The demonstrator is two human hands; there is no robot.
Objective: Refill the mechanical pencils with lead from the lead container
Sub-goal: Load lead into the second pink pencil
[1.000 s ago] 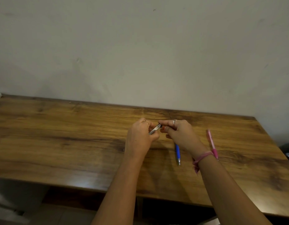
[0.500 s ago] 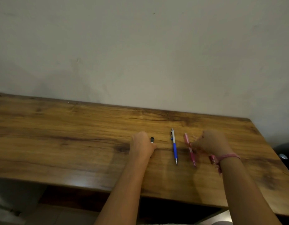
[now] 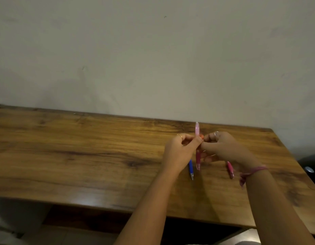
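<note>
Both hands hold one pink pencil (image 3: 197,131) near the counter (image 3: 82,147) back edge: left hand (image 3: 181,149) pinching mid-barrel, right hand (image 3: 222,147) gripping beside it. Blue pencil (image 3: 190,168) and second pink pencil (image 3: 230,169) lie below. Lead container unseen. Likely opening the cap; next, uncap squarely.

Glossy wood-grain table (image 3: 82,147), matt plaster wall (image 3: 153,59), translucent pink plastic pencil (image 3: 197,129), cloth wristband (image 3: 254,171).
</note>
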